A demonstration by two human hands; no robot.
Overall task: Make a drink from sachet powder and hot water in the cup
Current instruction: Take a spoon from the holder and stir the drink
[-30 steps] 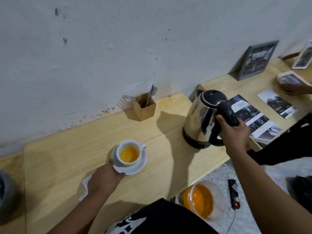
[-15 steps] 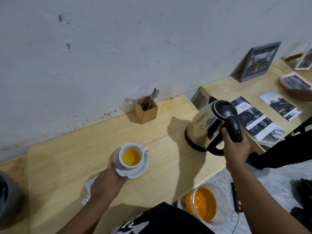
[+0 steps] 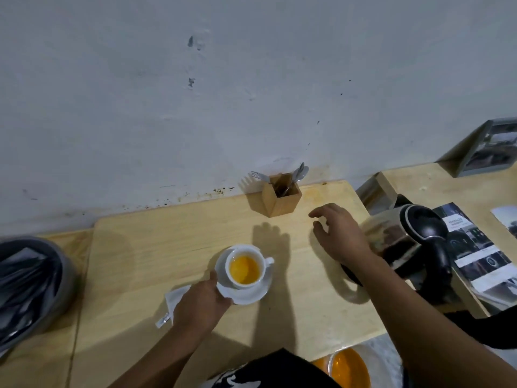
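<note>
A white cup (image 3: 246, 266) full of orange drink stands on a white saucer (image 3: 251, 294) in the middle of the wooden table (image 3: 167, 247). My left hand (image 3: 200, 299) grips the saucer's near-left rim. An empty white sachet (image 3: 173, 299) lies partly under that hand. My right hand (image 3: 340, 236) hovers open above the table between the cup and the steel kettle (image 3: 402, 242), which stands at the table's right edge. A wooden holder (image 3: 281, 196) with spoons and a fork (image 3: 260, 176) sits against the wall, just beyond my right hand.
A grey round container (image 3: 30, 287) sits at the far left. Printed leaflets (image 3: 475, 253) and a framed picture (image 3: 492, 148) lie on the neighbouring table to the right. An orange-filled bowl (image 3: 348, 368) is on the floor below the table's front edge.
My right hand has let go of the kettle's handle and moved left towards the wooden holder. The kettle now stands at the right edge. My left hand stays on the saucer.
</note>
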